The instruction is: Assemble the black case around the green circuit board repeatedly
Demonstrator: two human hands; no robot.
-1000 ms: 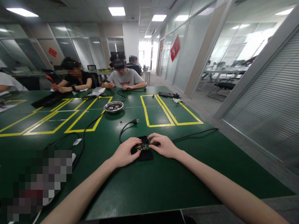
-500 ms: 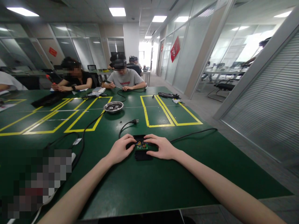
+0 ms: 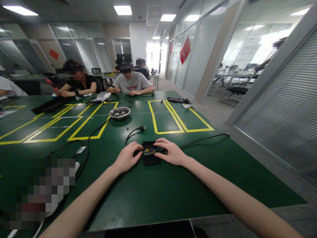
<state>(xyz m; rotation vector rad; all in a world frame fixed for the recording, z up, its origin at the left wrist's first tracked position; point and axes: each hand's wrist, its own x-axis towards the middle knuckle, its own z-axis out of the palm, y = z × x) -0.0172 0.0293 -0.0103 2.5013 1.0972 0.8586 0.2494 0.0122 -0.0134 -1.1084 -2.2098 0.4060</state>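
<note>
An opened black power adapter lies on the table before me, between both hands. Its green circuit board (image 3: 149, 152) carries small copper-coloured coils. One black case part (image 3: 148, 144) shows behind the board and another dark case part (image 3: 152, 161) in front of it. My left hand (image 3: 128, 156) closes on the adapter's left end, thumb and fingers at the board's edge beside a black cord. My right hand (image 3: 171, 152) grips the right end, fingers at the rear case part and thumb near the board. A black cord (image 3: 203, 140) leads away to the right.
A plug (image 3: 142, 128) lies behind the adapter. Farther off stands a metal bowl (image 3: 120, 113) holding small metal parts. Yellow tape (image 3: 169, 133) marks rectangles on the green table (image 3: 158, 198). A blurred-out object (image 3: 42, 195) is at front left. Co-workers sit across the table.
The front case part and board have shifted slightly away from me. My right hand has moved a little farther back, its thumb now closer to the board. My left hand stays nearly in place.
</note>
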